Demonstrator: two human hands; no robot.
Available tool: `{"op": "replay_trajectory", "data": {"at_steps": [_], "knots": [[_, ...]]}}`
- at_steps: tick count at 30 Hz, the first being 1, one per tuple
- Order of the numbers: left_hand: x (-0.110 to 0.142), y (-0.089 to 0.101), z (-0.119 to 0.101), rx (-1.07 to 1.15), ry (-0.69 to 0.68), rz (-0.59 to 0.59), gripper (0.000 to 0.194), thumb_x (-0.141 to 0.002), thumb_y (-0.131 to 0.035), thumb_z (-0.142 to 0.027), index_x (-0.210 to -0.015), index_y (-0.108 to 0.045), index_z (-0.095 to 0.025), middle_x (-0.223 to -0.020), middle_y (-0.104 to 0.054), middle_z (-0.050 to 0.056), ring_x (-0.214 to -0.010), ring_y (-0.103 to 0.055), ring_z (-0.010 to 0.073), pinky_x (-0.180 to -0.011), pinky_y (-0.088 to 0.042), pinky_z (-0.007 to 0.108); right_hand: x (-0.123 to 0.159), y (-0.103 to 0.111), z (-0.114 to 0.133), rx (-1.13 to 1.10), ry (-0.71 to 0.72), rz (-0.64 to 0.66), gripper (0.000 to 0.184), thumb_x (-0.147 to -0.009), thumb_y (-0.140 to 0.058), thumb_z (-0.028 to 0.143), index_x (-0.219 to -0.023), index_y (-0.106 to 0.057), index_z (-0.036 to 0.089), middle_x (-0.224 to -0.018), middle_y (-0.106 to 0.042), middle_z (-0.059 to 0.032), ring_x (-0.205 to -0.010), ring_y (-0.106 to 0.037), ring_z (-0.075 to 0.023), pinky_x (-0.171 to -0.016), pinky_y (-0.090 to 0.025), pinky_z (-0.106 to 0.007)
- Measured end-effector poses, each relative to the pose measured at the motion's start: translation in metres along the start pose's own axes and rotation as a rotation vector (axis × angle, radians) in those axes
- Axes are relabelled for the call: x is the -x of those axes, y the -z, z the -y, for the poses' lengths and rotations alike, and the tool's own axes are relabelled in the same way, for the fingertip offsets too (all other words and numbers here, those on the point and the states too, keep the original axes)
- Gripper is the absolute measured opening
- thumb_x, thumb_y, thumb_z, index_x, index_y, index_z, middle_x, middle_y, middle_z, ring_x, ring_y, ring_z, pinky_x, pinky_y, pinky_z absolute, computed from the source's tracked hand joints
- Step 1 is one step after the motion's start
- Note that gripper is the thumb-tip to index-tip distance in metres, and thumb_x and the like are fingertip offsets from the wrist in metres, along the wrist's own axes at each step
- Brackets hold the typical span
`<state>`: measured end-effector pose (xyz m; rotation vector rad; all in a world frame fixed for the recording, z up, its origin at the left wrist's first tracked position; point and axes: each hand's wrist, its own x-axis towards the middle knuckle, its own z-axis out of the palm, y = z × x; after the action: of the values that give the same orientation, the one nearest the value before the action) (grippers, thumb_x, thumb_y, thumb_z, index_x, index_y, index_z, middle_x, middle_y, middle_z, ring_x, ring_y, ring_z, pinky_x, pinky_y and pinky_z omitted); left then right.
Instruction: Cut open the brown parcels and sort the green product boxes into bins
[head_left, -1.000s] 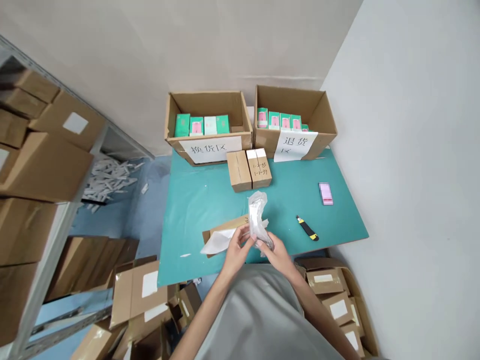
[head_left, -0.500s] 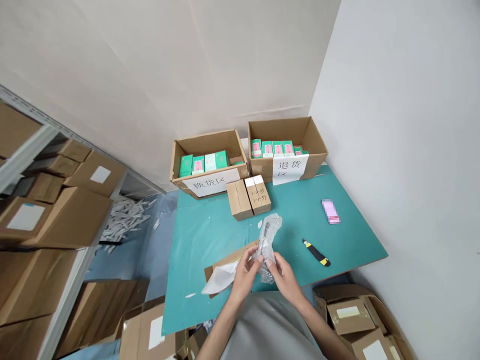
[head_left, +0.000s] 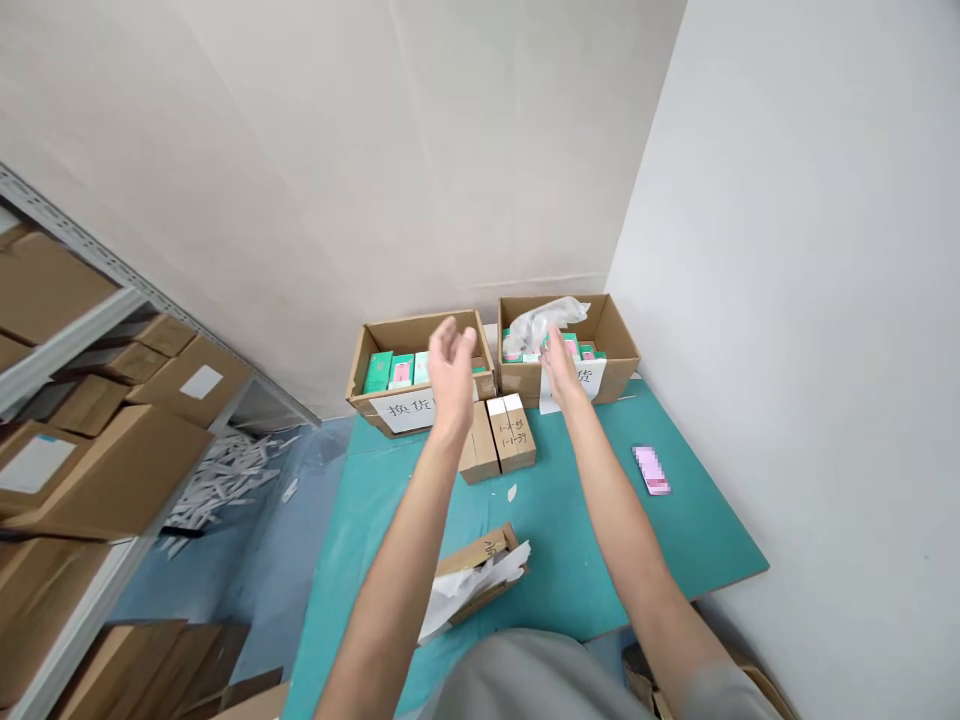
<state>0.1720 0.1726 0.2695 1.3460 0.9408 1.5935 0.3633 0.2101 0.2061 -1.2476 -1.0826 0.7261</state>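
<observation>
A crumpled clear plastic bag [head_left: 546, 322] is over the right carton [head_left: 626, 372], above the small green boxes inside; whether it rests on them I cannot tell. My right hand [head_left: 559, 365] is raised in front of that carton, its fingers apart just below the bag, and it appears to hold nothing. My left hand [head_left: 452, 378], empty with fingers loosely curled and apart, is lifted in front of the left carton [head_left: 358, 378]. Nearer my body lies an opened cardboard box [head_left: 480, 550] with white paper [head_left: 472, 590] sticking out.
Two small brown boxes [head_left: 513, 440] stand before the cartons on the green table [head_left: 555, 530]. A phone [head_left: 651, 470] lies at the right. Shelves of cardboard boxes [head_left: 135, 465] line the left side, with white scraps [head_left: 217, 480] on the floor.
Both hands have moved from the table's near edge up toward the cartons. The plastic bag has left my hands and is over the right carton. My right arm covers the utility knife's place.
</observation>
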Motion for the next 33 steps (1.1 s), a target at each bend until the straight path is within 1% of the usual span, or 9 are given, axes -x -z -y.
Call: {"op": "replay_trajectory", "data": {"at_steps": [2, 5, 8, 11, 15, 19, 23, 27, 33], "knots": [[-0.01, 0.016, -0.006, -0.029, -0.08, -0.135, 0.054, -0.108, -0.073, -0.064, -0.15, -0.069, -0.031, -0.164, -0.067, 0.013, -0.165, -0.053, 0.0292, -0.136, -0.045, 0.046, -0.021, 0.005, -0.008, 0.008, -0.085, 0.003, 0.1, -0.105, -0.045, 0.093, -0.176, -0.054, 0.022, -0.186, -0.045, -0.0154, -0.171, -0.047, -0.0311, -0.139, -0.041, -0.058], [0.029, 0.071, 0.01, -0.163, -0.047, -0.168, 0.055, -0.105, -0.077, -0.063, -0.148, -0.071, -0.03, -0.169, -0.064, 0.012, -0.164, -0.055, 0.0313, -0.139, -0.042, 0.045, 0.017, 0.021, -0.055, 0.016, -0.149, 0.06, 0.098, -0.099, -0.06, 0.092, -0.166, -0.066, 0.022, -0.184, -0.049, -0.0148, -0.172, -0.045, -0.0298, -0.142, -0.035, -0.052], [0.115, 0.148, 0.053, -0.346, 0.288, -0.286, 0.062, -0.096, -0.08, -0.07, -0.141, -0.074, -0.028, -0.164, -0.069, 0.015, -0.161, -0.058, 0.038, -0.139, -0.042, 0.055, 0.101, 0.043, -0.116, 0.048, -0.49, 0.068, 0.09, -0.088, -0.073, 0.091, -0.147, -0.079, 0.024, -0.173, -0.063, -0.0142, -0.167, -0.052, -0.0309, -0.139, -0.04, -0.051], [0.215, 0.222, 0.099, -0.546, 0.674, -0.43, 0.08, -0.089, -0.073, -0.077, -0.141, -0.072, -0.016, -0.163, -0.067, 0.025, -0.159, -0.059, 0.0462, -0.137, -0.043, 0.063, 0.189, 0.061, -0.16, 0.115, -0.727, 0.067, 0.079, -0.081, -0.081, 0.087, -0.123, -0.086, 0.02, -0.15, -0.078, -0.0217, -0.156, -0.063, -0.0423, -0.13, -0.05, -0.063], [0.319, 0.276, 0.129, -0.579, 0.932, -0.533, 0.092, -0.085, -0.067, -0.086, -0.139, -0.072, -0.01, -0.159, -0.069, 0.029, -0.155, -0.062, 0.0495, -0.133, -0.048, 0.063, 0.268, 0.07, -0.181, 0.159, -0.93, 0.142, 0.062, -0.083, -0.084, 0.077, -0.11, -0.086, 0.021, -0.124, -0.086, -0.019, -0.134, -0.077, -0.0433, -0.12, -0.059, -0.064], [0.362, 0.264, 0.131, -0.396, 1.026, -0.42, 0.087, -0.09, -0.064, -0.09, -0.139, -0.073, -0.019, -0.165, -0.068, 0.022, -0.159, -0.059, 0.0431, -0.133, -0.048, 0.061, 0.291, 0.073, -0.186, 0.168, -1.013, 0.283, 0.058, -0.095, -0.075, 0.069, -0.13, -0.083, 0.024, -0.143, -0.081, -0.0172, -0.138, -0.077, -0.0338, -0.122, -0.06, -0.05], [0.355, 0.233, 0.15, -0.24, 1.072, -0.384, 0.082, -0.092, -0.078, -0.075, -0.149, -0.068, -0.017, -0.162, -0.07, 0.022, -0.15, -0.068, 0.0378, -0.124, -0.057, 0.051, 0.291, 0.064, -0.191, 0.141, -0.991, 0.477, 0.068, -0.097, -0.074, 0.065, -0.153, -0.071, 0.026, -0.16, -0.074, -0.0142, -0.143, -0.074, -0.0306, -0.12, -0.062, -0.049], [0.345, 0.211, 0.182, -0.313, 1.019, -0.275, 0.065, -0.087, -0.085, -0.046, -0.141, -0.074, -0.011, -0.132, -0.085, 0.018, -0.126, -0.079, 0.0348, -0.117, -0.062, 0.049, 0.301, 0.041, -0.195, 0.217, -0.841, 0.634, 0.073, -0.083, -0.088, 0.055, -0.145, -0.071, 0.021, -0.151, -0.08, -0.0149, -0.14, -0.076, -0.0338, -0.12, -0.062, -0.05], [0.363, 0.203, 0.201, -0.363, 0.962, -0.327, 0.076, -0.076, -0.082, -0.018, -0.151, -0.074, -0.02, -0.146, -0.082, 0.014, -0.141, -0.074, 0.035, -0.131, -0.05, 0.047, 0.319, 0.021, -0.19, 0.4, -0.708, 0.634, 0.068, -0.081, -0.082, 0.057, -0.135, -0.072, 0.016, -0.148, -0.08, -0.0215, -0.141, -0.075, -0.0401, -0.123, -0.058, -0.055]]}}
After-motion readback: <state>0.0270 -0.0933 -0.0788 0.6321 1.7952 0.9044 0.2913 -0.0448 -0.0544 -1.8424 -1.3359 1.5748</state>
